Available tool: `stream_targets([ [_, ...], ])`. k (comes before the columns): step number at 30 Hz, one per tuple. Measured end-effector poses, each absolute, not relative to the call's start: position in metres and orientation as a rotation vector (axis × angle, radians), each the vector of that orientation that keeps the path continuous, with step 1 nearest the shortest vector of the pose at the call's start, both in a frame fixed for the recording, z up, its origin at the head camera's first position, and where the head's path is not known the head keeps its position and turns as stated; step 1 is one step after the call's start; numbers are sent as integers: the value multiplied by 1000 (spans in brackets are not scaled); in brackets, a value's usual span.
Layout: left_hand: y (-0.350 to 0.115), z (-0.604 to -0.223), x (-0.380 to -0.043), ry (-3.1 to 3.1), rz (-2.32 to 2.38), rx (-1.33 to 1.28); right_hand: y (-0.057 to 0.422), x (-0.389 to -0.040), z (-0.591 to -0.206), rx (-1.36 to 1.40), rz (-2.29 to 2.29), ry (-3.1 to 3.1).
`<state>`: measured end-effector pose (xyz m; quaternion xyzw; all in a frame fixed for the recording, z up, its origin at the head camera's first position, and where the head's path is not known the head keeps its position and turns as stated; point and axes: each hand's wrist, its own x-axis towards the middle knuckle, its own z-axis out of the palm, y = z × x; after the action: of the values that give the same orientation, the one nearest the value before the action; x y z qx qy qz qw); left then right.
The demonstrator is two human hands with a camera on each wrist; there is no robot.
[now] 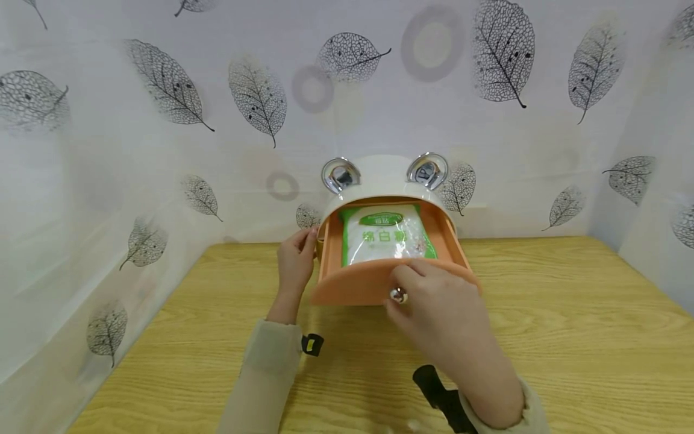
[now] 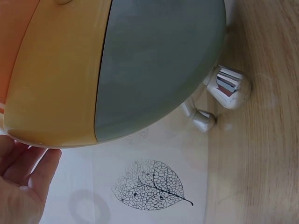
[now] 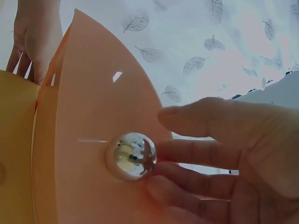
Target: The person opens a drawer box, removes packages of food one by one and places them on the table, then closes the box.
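Observation:
A rounded cabinet with a white top [image 1: 382,175] stands on the table, its orange drawer [image 1: 347,288] pulled out. Inside the drawer lies a white and green bag [image 1: 374,244] with printed characters. My right hand [image 1: 441,313] is at the drawer front, fingertips right by the round silver knob [image 3: 133,156], with the thumb held apart from it. My left hand [image 1: 295,259] touches the cabinet's left side with its fingertips. In the left wrist view those fingers [image 2: 44,170] meet the edge of the yellow drawer [image 2: 60,84], beside the grey-green drawer [image 2: 159,65].
Two shiny silver ring-shaped pieces [image 1: 340,175] stick up from the cabinet's top. Silver feet [image 2: 231,86] support it on the wooden table [image 1: 569,337]. Behind and at the sides hangs a pale curtain [image 1: 368,120] with leaf prints.

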<state>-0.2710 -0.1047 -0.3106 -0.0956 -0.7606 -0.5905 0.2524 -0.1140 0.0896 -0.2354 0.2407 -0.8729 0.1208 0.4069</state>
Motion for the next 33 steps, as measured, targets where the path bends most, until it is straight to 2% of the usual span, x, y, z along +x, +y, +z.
stream_targets([
  [16, -105, -311, -271, -2072, -1600, -248, 97, -116, -229, 498, 485, -2019],
  [25, -105, -310, -272, -2079, -1583, -222, 101, -119, -228, 468, 742, -1999],
  [33, -104, -310, -272, -2092, -1529, -223, 110, -132, -218, 453, 875, -2058],
])
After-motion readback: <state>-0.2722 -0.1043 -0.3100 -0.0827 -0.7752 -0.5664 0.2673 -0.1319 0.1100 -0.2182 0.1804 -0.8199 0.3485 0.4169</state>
